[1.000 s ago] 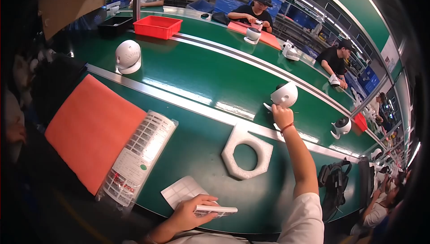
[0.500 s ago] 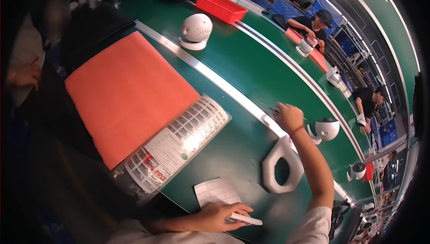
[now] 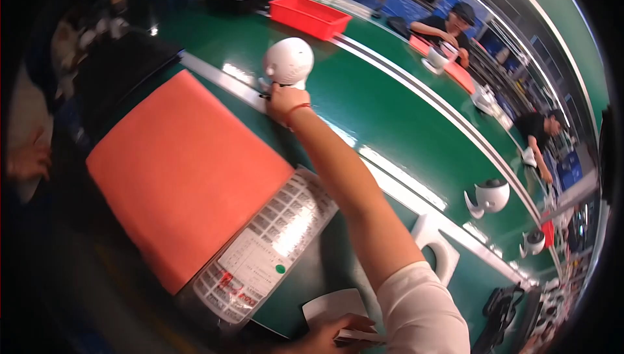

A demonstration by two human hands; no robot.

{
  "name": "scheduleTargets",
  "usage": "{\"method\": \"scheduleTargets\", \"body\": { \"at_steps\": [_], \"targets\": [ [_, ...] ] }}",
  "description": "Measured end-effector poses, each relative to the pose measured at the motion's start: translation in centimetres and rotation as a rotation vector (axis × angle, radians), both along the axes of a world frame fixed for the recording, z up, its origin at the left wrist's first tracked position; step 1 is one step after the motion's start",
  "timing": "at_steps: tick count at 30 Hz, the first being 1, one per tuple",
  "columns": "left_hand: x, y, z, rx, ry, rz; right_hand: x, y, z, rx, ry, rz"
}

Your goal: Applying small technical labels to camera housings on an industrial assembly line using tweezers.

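Two hands at a green bench. Right hand (image 3: 281, 102): arm stretched far forward, fingers curled onto the base of a white dome (image 3: 288, 62), which stands upright on the green belt (image 3: 390, 104) just past the metal rail (image 3: 221, 81); wrist wears a red band (image 3: 296, 107). Left hand (image 3: 328, 336): low at the near edge, fingers closed on a thin white strip (image 3: 357, 336), fingertips resting against a white card (image 3: 331, 305). Left of the right forearm: orange mat (image 3: 182, 172), then a clear label sheet (image 3: 266, 250). Beyond the right-hand fingers: red bin (image 3: 311, 16). Right of the elbow: white ring-shaped cradle (image 3: 439, 250); further domes (image 3: 489, 197) down the belt; other workers' hands busy across it
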State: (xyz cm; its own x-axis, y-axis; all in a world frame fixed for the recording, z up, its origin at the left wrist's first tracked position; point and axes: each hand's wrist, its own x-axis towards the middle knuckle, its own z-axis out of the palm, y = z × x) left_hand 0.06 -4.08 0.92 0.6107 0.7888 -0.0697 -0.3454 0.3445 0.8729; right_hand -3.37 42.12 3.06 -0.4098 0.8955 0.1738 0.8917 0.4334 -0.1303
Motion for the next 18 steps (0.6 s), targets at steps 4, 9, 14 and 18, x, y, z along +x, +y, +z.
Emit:
{"method": "scheduleTargets", "body": {
  "at_steps": [4, 9, 14, 18],
  "targets": [
    [-0.2, -0.5, -0.2, -0.098, 0.023, -0.054, 2.3, 0.2, -0.6, 0.074, -0.09, -0.024],
    [0.0, -0.5, -0.7, -0.114, -0.032, -0.061, 11.0, -3.4, 3.9, 0.305, -0.211, 0.014],
    [-0.2, 0.2, 0.4, 0.288, 0.088, 0.097, 22.9, -14.9, 8.7, 0.334, -0.025, 0.109],
    [0.1, 0.4, 0.9, 0.251, 0.074, 0.07, 31.0, -27.5, 13.8, 0.078, 0.14, 0.074]
  ]
}}
